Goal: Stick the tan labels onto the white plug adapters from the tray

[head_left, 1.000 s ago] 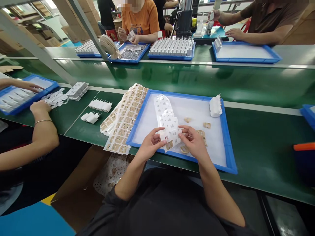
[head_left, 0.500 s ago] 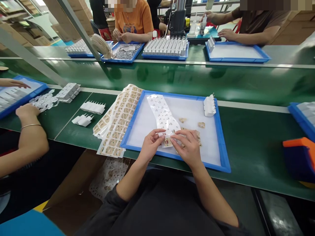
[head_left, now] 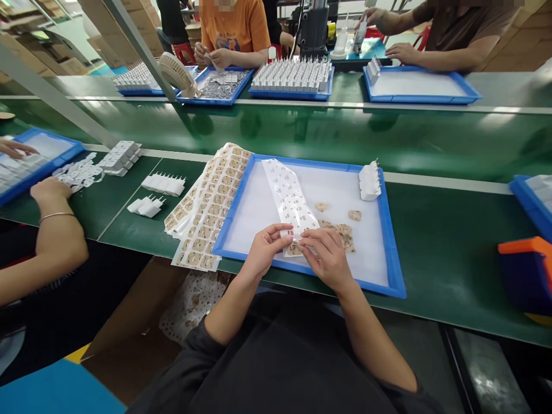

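A white perforated sticker sheet [head_left: 288, 187] lies lengthwise in a blue-rimmed tray [head_left: 393, 261], its near end bent up toward me. My left hand [head_left: 266, 248] pinches the left edge of that near end between thumb and fingers. Thumb and forefinger of my right hand [head_left: 326, 256] are closed together at the sheet's right edge; what lies between those fingertips is too small to make out. Beneath the sheet's end a tan patch [head_left: 294, 249] shows. Loose tan die-cut pieces [head_left: 346, 234] lie partly behind my right hand.
White plug-shaped parts [head_left: 370, 181] stand in the tray's far right corner. Left of the tray are stacked tan sticker sheets [head_left: 211, 215] and rows of white plugs [head_left: 164, 184]. A co-worker's arm [head_left: 56, 241] rests farther left. An orange-and-navy bin [head_left: 524, 276] sits right.
The view has shifted slightly. Both hands keep their pinch at the sheet's near end with barely any movement. More of the loose tan pieces shows beside my right hand.
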The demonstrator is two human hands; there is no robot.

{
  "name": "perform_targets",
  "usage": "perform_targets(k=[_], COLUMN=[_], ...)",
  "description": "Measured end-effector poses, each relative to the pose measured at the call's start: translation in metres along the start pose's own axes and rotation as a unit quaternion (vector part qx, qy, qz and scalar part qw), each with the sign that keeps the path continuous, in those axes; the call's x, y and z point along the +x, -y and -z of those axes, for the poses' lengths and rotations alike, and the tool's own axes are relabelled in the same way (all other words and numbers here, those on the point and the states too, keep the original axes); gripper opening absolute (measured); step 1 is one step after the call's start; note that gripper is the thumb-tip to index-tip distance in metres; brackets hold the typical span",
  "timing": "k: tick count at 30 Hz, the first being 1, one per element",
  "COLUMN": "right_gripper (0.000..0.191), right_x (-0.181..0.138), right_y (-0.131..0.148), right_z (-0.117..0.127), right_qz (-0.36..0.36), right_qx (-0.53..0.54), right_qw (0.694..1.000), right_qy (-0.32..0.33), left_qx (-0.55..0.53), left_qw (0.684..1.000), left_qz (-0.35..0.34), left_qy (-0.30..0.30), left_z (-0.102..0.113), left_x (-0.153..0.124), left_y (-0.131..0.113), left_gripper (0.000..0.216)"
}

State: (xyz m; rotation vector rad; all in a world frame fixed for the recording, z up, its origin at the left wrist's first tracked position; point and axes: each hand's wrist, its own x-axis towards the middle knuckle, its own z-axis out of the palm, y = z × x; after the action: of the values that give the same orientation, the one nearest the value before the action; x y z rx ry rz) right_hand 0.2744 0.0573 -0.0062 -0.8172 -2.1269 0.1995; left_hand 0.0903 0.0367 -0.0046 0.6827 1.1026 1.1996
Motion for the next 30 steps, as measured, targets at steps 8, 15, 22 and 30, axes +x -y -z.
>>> perform_targets(k=[8,15,22,30], right_gripper=[0.016,0.005,0.004,0.006], right_x=[0.005,-0.015,-0.047,-0.049], right_y=[0.003,-0.009,-0.023,-0.022], right_z=[0.003,0.026,0.054,0.050], right_qz=[0.018,-0.182,-0.258,-0.181], right_qx=[0.100,0.280,0.107,0.061], right_qw=[0.995,0.933,0.953,0.976], right_qy=[-0.023,-0.136,-0.120,-0.109], left_qx=[-0.027,0.269,0.650,0.675], left_qw=[1.000,0.955,0.698,0.418], left_qz=[-0.005,-0.121,-0.299,-0.562], left_qy=[-0.002,-0.040,-0.041,0.230], left_z=[0.000,0.009,-0.004,-0.165], left_x=[0.001,-0.007,0.016,0.158], left_y=[0.001,0.003,-0.057,-0.023], left_gripper=[0.046,0.035,0.038,0.043])
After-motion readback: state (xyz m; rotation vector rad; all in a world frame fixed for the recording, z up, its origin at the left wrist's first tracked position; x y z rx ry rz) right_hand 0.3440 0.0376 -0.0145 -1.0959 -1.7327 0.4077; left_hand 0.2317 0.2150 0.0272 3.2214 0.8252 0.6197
